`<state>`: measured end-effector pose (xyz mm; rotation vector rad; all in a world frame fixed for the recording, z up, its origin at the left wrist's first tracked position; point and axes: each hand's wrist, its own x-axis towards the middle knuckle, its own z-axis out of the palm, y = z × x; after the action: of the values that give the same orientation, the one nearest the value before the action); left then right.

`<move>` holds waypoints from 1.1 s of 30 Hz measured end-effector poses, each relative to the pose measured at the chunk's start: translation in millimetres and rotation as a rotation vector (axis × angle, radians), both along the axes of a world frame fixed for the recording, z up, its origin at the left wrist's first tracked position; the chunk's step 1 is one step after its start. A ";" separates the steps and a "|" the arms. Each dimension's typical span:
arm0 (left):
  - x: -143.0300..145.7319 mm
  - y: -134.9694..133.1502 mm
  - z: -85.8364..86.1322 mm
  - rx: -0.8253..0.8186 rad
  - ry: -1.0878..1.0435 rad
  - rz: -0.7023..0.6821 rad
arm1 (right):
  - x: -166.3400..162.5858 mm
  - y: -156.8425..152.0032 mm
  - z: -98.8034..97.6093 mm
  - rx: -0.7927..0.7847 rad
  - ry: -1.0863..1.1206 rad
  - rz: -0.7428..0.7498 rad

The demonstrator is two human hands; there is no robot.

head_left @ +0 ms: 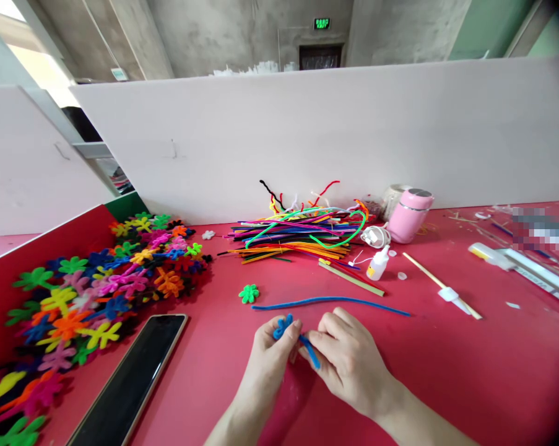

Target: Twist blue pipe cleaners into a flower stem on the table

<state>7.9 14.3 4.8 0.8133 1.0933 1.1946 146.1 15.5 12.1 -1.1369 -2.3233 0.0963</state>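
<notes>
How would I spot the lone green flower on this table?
Start at the big heap of coloured flowers on the red table's left. Look right, past its edge: the green flower lies alone, just above the straight blue pipe cleaner.

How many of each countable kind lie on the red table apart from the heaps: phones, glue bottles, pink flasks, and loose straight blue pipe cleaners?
Phone: 1
Glue bottle: 1
Pink flask: 1
Loose straight blue pipe cleaner: 1
Total: 4
</notes>
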 end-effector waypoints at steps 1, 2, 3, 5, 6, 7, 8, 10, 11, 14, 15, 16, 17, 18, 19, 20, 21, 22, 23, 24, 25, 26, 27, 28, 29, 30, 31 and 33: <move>0.2 0.3 0.4 0.005 0.006 -0.010 | 0.1 0.1 0.1 0.003 0.004 0.000; 0.5 0.6 1.1 0.011 0.016 -0.012 | 0.3 0.2 0.1 0.005 0.009 0.002; 0.9 1.0 2.0 0.017 0.029 -0.010 | 0.4 0.4 0.0 0.005 0.016 0.004; 1.8 1.5 4.4 0.027 0.063 -0.007 | 0.6 0.7 -0.5 -0.002 0.032 0.014; 2.2 1.6 5.6 0.032 0.077 -0.009 | 0.6 0.7 -0.6 -0.007 0.045 0.020; 2.6 1.6 6.7 0.035 0.088 -0.012 | 0.5 0.5 -0.5 -0.018 0.061 0.027; 2.9 1.4 7.6 0.038 0.096 -0.014 | 0.3 0.3 -0.2 -0.036 0.085 0.035; 3.6 0.9 9.1 0.046 0.107 -0.012 | -0.6 -0.3 1.5 -0.103 0.165 0.040; 4.0 0.6 9.7 0.052 0.110 -0.012 | -1.3 -0.7 2.7 -0.155 0.228 0.035; 5.6 -0.4 12.0 0.078 0.127 -0.015 | -4.8 -1.9 6.0 -0.400 0.502 0.039; 6.1 -0.7 12.7 0.090 0.141 -0.017 | -6.5 -2.5 6.4 -0.508 0.613 0.041; 6.6 -1.1 13.3 0.102 0.158 -0.016 | -8.4 -3.3 6.3 -0.627 0.732 0.033; 6.9 -1.5 13.8 0.116 0.179 -0.011 | -10.4 -4.2 5.7 -0.755 0.858 0.014; 7.1 -2.0 14.0 0.129 0.203 0.001 | -12.5 -5.2 4.8 -0.884 0.994 -0.019; 7.2 -2.5 14.1 0.140 0.227 0.018 | -14.5 -6.3 3.6 -1.012 1.136 -0.064; 7.3 -3.0 14.1 0.152 0.249 0.038 | -16.2 -7.4 2.5 -1.133 1.278 -0.105; 7.4 -3.6 14.1 0.160 0.267 0.055 | -17.7 -8.3 1.5 -1.239 1.415 -0.137; 7.5 -4.1 14.4 0.166 0.281 0.066 | -18.7 -8.9 0.7 -1.332 1.539 -0.161; 7.6 -4.6 14.9 0.171 0.288 0.069 | -19.3 -9.1 0.1 -1.414 1.644 -0.174; 7.8 -5.0 15.6 0.174 0.284 0.064 | -19.6 -9.0 -0.1 -1.490 1.725 -0.176; 7.9 -5.2 16.5 0.174 0.270 0.048 | -19.6 -8.6 -0.2 -1.560 1.781 -0.165; 7.9 -5.3 17.4 0.172 0.247 0.026 | -19.4 -8.1 -0.1 -1.618 1.819 -0.149; 7.8 -5.1 18.2 0.167 0.217 0.000 | -19.2 -7.5 0.1 -1.662 1.840 -0.130; 7.6 -4.8 18.7 0.160 0.179 -0.025 | -18.9 -7.0 0.2 -1.688 1.852 -0.110; 7.3 -4.4 18.8 0.150 0.140 -0.046 | -18.7 -6.7 0.1 -1.697 1.856 -0.090; 6.7 -3.9 18.4 0.138 0.105 -0.056 | -18.6 -6.6 -0.1 -1.694 1.853 -0.074; 6.1 -3.3 17.4 0.122 0.080 -0.058 | -18.5 -6.7 -0.5 -1.676 1.844 -0.062; 4.7 -2.3 14.6 0.084 0.058 -0.036 | -18.1 -7.2 -1.5 -1.614 1.806 -0.049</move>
<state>12.6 12.0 19.3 0.9333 1.0768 1.1996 128.0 8.3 10.6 -0.7723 -0.2061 2.0920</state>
